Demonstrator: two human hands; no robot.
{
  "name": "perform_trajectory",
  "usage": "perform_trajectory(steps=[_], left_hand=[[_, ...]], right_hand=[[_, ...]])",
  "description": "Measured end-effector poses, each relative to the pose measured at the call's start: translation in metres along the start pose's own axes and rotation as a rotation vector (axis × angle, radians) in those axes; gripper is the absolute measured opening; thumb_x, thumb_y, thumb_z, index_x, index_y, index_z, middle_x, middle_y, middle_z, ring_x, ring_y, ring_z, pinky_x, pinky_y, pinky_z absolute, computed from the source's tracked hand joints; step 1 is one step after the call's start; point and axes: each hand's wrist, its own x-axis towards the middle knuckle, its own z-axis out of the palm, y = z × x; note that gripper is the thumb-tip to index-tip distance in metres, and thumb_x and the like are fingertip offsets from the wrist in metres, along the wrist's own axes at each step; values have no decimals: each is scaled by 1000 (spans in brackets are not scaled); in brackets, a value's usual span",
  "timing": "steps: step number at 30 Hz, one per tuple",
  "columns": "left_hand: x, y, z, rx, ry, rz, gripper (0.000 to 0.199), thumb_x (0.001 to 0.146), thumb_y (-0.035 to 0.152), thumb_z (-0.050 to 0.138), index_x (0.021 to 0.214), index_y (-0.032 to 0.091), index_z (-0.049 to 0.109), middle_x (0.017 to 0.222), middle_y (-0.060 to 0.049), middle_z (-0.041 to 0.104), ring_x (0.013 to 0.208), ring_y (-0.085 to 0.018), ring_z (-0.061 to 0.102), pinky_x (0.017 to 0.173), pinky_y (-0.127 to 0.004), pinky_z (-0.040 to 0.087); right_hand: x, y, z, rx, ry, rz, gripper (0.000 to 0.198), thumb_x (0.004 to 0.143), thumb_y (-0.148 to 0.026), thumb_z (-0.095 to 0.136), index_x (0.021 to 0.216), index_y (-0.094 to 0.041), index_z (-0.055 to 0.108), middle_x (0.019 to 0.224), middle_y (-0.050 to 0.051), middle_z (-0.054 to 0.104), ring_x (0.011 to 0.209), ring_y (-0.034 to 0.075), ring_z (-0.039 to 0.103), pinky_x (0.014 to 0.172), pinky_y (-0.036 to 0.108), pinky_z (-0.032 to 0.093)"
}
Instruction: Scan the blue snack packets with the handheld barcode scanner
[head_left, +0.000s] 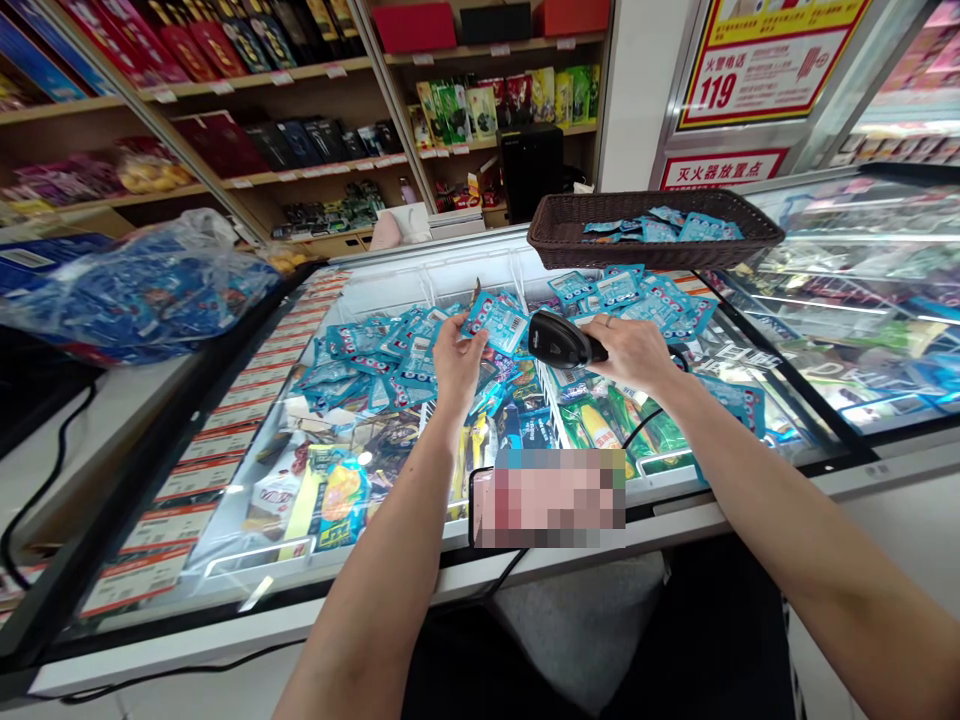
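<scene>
My left hand (458, 362) pinches a small blue packet (498, 322) by its left edge, with a printed barcode facing up. In my right hand (634, 350) is a black handheld barcode scanner (559, 340), its head close to the packet's right side; I cannot tell whether they touch. Many similar blue packets (375, 350) lie piled on the freezer's glass top to the left of my hands. Another heap of blue packets (637, 295) lies behind my right hand, and a few more packets (739, 400) rest beyond my right wrist.
A brown woven basket (547, 240) holding blue packets stands at the back. A phone (480, 510), its screen blurred, lies at the freezer's front edge, with a cable (510, 572) near it. Clear plastic bags of blue packets (150, 290) sit at left. Stocked shelves (300, 75) stand behind.
</scene>
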Motion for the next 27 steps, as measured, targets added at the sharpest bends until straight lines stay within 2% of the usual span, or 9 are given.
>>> perform_trajectory(steps=[11,14,17,19,22,25,27], left_hand=[[-1,1,2,26,14,13,35,81,39,59,111,23,49,94,-1,62,61,-11,61,56,-26,52],[-2,2,-1,230,68,64,36,84,41,55,115,22,50,82,-1,62,62,-13,61,61,-29,51],[-2,7,-10,528,160,146,39,86,41,54,118,19,53,77,-2,63,70,-18,62,74,-35,50],[-1,10,-16,681,206,170,40,87,38,52,121,18,53,84,-5,64,77,-20,62,83,-40,48],[-1,15,-23,842,243,131,40,87,35,50,124,19,52,99,-10,65,94,-27,61,91,-47,42],[-6,18,-25,970,263,129,42,86,34,52,125,21,54,118,-15,58,112,-34,53,94,-52,38],[-9,21,-24,1027,249,192,41,85,30,52,126,23,54,128,-16,52,119,-35,47,95,-53,37]], right_hand=[[-1,4,4,-6,48,-36,28,85,-35,54,107,-21,62,93,3,68,79,17,60,58,27,29],[-1,5,5,3,58,1,29,84,-35,54,109,-22,62,95,4,68,78,18,60,58,27,29],[-1,6,4,-3,68,48,31,84,-35,55,110,-22,63,98,4,68,77,18,60,58,27,29],[-2,6,4,-9,71,69,31,84,-35,55,110,-22,63,97,5,68,79,19,60,58,28,30],[-2,6,3,-17,68,85,30,84,-36,55,108,-22,64,96,5,67,81,19,60,59,28,30],[-2,6,3,-19,67,93,30,83,-36,55,108,-22,64,96,5,67,82,19,60,59,28,29],[-2,6,4,-22,74,93,29,83,-36,55,107,-23,64,96,4,67,81,19,60,59,28,29]])
